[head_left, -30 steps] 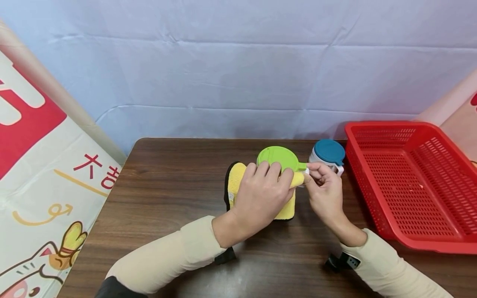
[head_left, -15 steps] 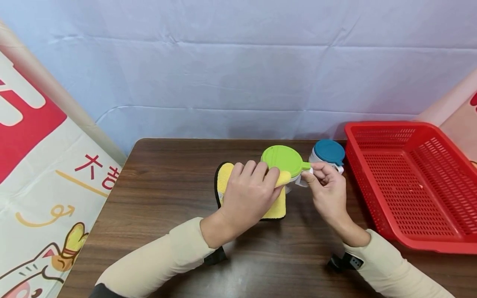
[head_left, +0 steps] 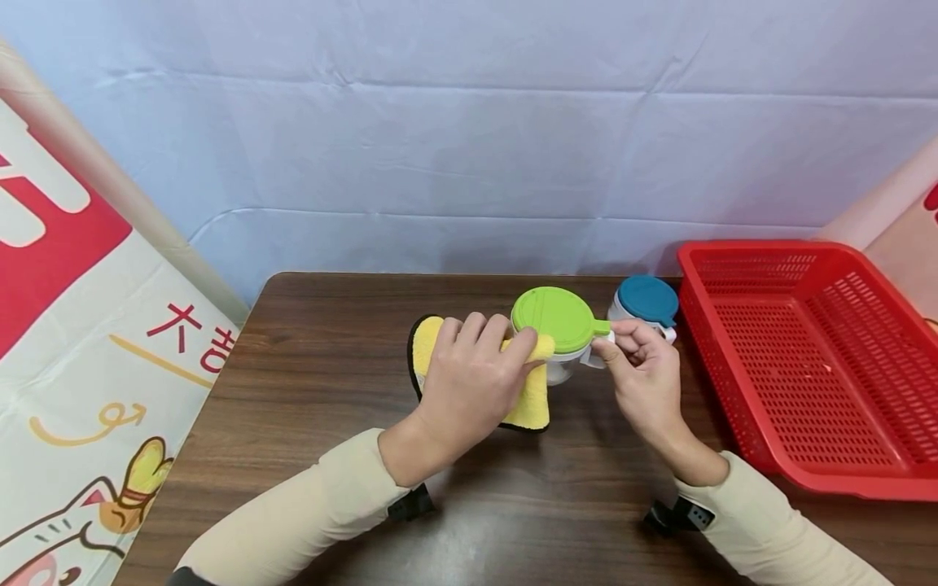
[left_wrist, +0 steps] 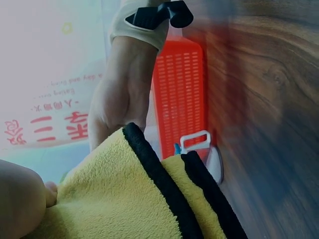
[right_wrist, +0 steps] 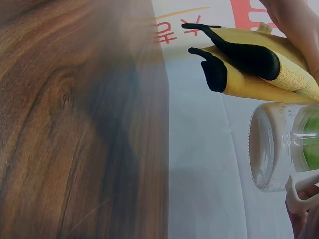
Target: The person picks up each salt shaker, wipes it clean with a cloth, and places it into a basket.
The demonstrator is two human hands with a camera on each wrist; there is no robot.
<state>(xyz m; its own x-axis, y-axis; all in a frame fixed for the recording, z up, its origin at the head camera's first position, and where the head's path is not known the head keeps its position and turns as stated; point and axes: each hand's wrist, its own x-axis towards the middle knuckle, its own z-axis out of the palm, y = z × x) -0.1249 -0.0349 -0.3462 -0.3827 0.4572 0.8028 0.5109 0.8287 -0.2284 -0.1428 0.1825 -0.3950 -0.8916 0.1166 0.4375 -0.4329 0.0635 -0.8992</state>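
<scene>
My left hand grips a folded yellow cloth with black edging, just left of a clear glass jar. The jar has a bright green lid with a small tab. Its white handle is pinched between the thumb and fingers of my right hand. From the right wrist view the jar seems held above the table, its base uncovered. In the left wrist view the cloth hides most of the green-lidded jar.
A second jar with a blue lid and white handle stands behind my right hand. A red perforated basket sits at the right of the dark wooden table. A pale cloth backdrop hangs behind the table.
My left hand has moved left with the yellow cloth, baring more of the green-lidded jar. The jar and my right hand shifted slightly right, then stayed nearly still.
</scene>
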